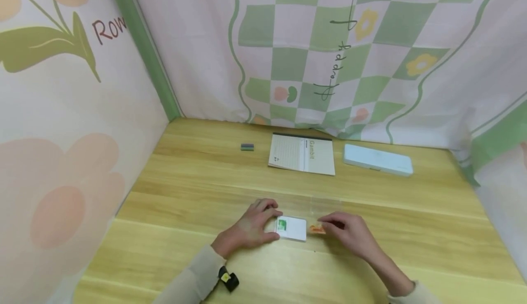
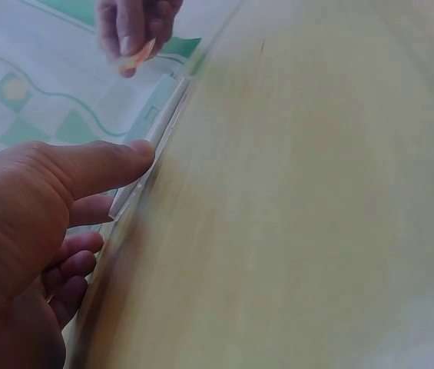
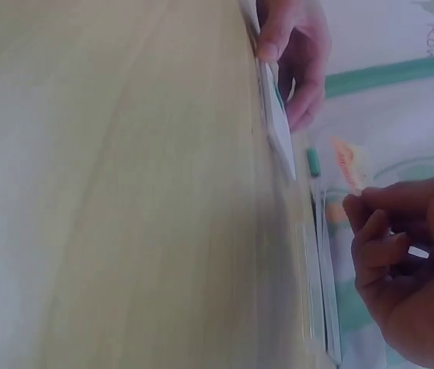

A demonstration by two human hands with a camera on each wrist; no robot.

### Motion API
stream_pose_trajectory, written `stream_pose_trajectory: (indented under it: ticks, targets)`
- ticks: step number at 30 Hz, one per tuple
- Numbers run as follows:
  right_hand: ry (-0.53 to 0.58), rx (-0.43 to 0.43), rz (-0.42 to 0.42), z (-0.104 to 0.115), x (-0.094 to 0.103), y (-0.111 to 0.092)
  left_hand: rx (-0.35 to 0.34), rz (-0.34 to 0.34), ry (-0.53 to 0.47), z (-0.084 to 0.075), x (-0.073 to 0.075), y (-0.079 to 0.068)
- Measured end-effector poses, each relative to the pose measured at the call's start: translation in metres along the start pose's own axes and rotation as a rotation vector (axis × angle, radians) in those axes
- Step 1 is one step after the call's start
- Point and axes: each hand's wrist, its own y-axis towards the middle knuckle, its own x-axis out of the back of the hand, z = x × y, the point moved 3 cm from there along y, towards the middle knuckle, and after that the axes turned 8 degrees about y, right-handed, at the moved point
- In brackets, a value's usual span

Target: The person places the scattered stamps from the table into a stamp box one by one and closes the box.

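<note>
A flat white rectangular case (image 1: 294, 229) with a clear edge lies on the table, bearing a small green stamp-like piece (image 1: 282, 225) near its left end. My left hand (image 1: 252, 228) holds the case's left end between thumb and forefinger; the other fingers curl behind it in the left wrist view. A small orange stamp-like piece (image 1: 316, 229) is pinched by one edge between the thumb and finger of my right hand (image 1: 350, 232). It is just right of the case, raised off the table in the right wrist view (image 3: 350, 164). Its print is too small to read.
Just behind the case, a clear flat piece (image 1: 326, 204) lies on the table. Farther back are a small green and purple block (image 1: 247, 147), a notebook (image 1: 302, 154) and a light blue pencil case (image 1: 377, 159). Patterned curtains (image 1: 304, 57) hang along the table's back edge.
</note>
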Motion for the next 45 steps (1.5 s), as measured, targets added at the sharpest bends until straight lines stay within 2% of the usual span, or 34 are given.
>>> stream_pose_trajectory:
  ticks: [5,8,12,18,24,30,45]
  targets:
    - [0.050,-0.178,0.080,0.000,-0.016,0.017,-0.007,-0.002,-0.004,0.001,0.000,0.000]
    - [0.085,-0.251,0.127,-0.003,-0.026,0.024,-0.010,-0.005,-0.011,0.001,-0.001,0.000]
    - [0.107,-0.311,0.162,-0.007,-0.037,0.029,-0.011,-0.007,-0.013,0.002,-0.001,0.000]
    - [0.108,-0.363,0.166,-0.006,-0.045,0.032,-0.010,-0.012,-0.003,0.002,0.000,0.000]
    - [0.073,-0.387,0.145,-0.005,-0.048,0.031,-0.016,-0.021,0.001,0.001,-0.001,0.000]
    - [-0.006,-0.357,0.123,-0.004,-0.052,0.031,-0.015,-0.023,0.001,0.002,-0.001,0.000]
    - [-0.004,-0.323,0.137,-0.002,-0.054,0.032,-0.013,-0.018,-0.001,0.002,-0.001,0.000]
